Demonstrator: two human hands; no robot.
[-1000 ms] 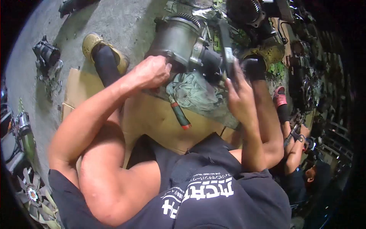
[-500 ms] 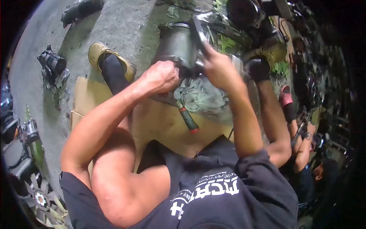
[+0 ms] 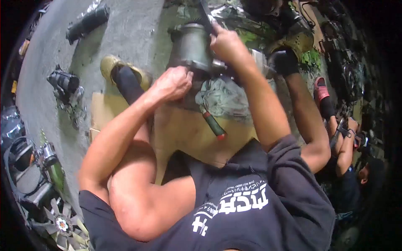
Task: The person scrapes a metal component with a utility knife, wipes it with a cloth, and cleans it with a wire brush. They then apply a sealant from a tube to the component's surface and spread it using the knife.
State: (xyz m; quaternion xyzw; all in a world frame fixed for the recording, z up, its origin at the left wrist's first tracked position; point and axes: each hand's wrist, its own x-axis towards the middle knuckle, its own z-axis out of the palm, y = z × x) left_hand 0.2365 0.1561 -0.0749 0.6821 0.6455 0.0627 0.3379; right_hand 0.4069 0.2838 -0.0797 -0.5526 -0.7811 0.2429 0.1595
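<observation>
A grey metal cylinder, like a motor housing (image 3: pixel 191 48), stands between my feet. My left hand (image 3: pixel 176 82) is a fist against its near lower edge; what the fingers hold is hidden. My right hand (image 3: pixel 230 47), closed around a dark long-handled tool (image 3: pixel 206 11), is raised just right of the housing. The tool's far end runs out of the top of the view, so its kind is not clear. Below my hands, a crumpled pale cloth (image 3: pixel 224 98) lies beside a green-and-red handle (image 3: pixel 214 125), perhaps a screwdriver's.
Cardboard (image 3: pixel 184 129) covers the floor under me. Black cylindrical parts (image 3: pixel 88 24) and a dark motor part (image 3: pixel 63 81) lie to the left. A metal fan (image 3: pixel 63 224) is at lower left. Another person's arm (image 3: pixel 345 148) shows at right among many dark parts.
My right hand has moved up and to the left with the tool, towards the top of the view. My left fist stays at the housing's edge. The whole view has shifted a little.
</observation>
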